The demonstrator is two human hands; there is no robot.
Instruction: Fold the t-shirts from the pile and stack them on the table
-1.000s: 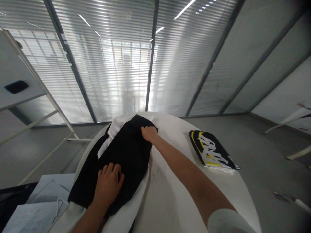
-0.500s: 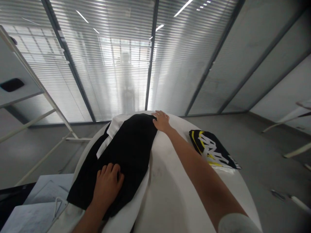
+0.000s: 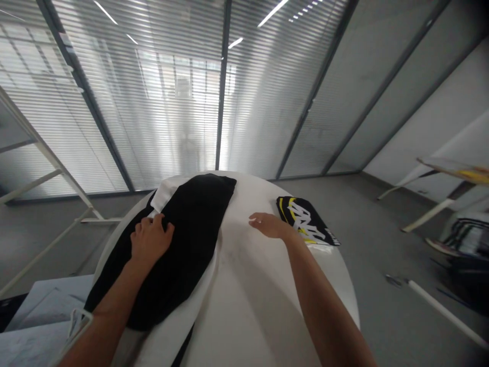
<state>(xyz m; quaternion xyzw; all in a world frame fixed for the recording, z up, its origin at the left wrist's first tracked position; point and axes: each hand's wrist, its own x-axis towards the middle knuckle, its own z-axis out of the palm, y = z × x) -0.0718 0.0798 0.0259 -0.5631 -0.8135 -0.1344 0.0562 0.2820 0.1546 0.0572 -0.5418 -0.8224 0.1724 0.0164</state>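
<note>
Black cloth, probably a garment with white parts (image 3: 191, 229), lies spread along the left side of a white round-edged table (image 3: 252, 295). A white piece (image 3: 166, 192) shows on top at its far left edge. My left hand (image 3: 150, 237) rests on the black cloth just below that white piece, fingers slightly bent and thumb apart. My right hand (image 3: 267, 225) is over the white tabletop, right of the cloth and apart from it, holding nothing visible; its fingers point left. Close to its right lies a folded black item with white and yellow lettering (image 3: 305, 219).
Papers (image 3: 49, 300) lie at the lower left beside a white metal hook (image 3: 80, 318). A white frame (image 3: 57, 163) stands on the left. Behind the table is a glass wall with blinds (image 3: 183, 127). Another table (image 3: 454, 171) and a white pole (image 3: 443, 311) are at the right.
My right hand has left the cloth's far right edge and come back toward me over the table. My left hand has slid forward and left, up to the white piece. The view has turned right.
</note>
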